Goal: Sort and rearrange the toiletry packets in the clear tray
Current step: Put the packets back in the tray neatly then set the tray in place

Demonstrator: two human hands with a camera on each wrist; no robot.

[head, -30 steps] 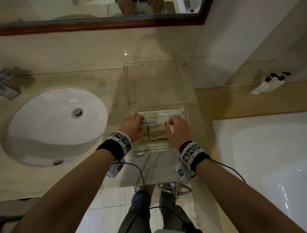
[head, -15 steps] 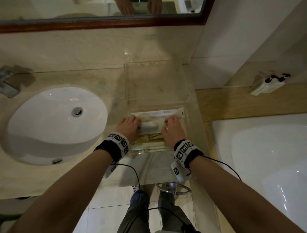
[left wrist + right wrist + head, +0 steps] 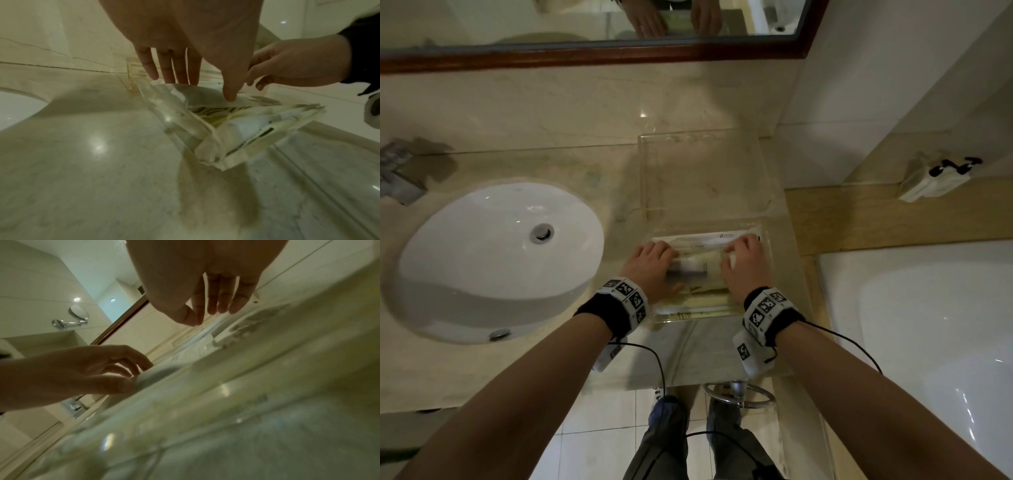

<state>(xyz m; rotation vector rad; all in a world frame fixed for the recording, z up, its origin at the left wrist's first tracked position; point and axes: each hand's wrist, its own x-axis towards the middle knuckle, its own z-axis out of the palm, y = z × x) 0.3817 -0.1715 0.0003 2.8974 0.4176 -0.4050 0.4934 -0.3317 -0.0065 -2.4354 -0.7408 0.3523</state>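
The clear tray (image 3: 765,209) stands on the marble counter to the right of the sink. Its far half holds nothing; the near half holds several cream and white toiletry packets (image 3: 702,294). A long white packet (image 3: 709,238) lies along the divider. My left hand (image 3: 654,265) and right hand (image 3: 744,262) are both inside the near half, each at one end of a white packet (image 3: 695,265). In the left wrist view my left thumb (image 3: 230,95) presses that packet (image 3: 197,94) against the fingers. The right wrist view shows my right thumb and forefinger (image 3: 195,319) pinched together.
A white sink (image 3: 496,253) lies to the left, its tap (image 3: 397,171) at the far left. The bathtub (image 3: 928,325) is on the right, with white bottles (image 3: 935,178) on its ledge. A mirror (image 3: 585,31) hangs behind. A towel ring (image 3: 738,394) hangs below the counter edge.
Both hands drew slightly toward me, then moved back over the near half. The packet between them has shifted and now looks blurred.
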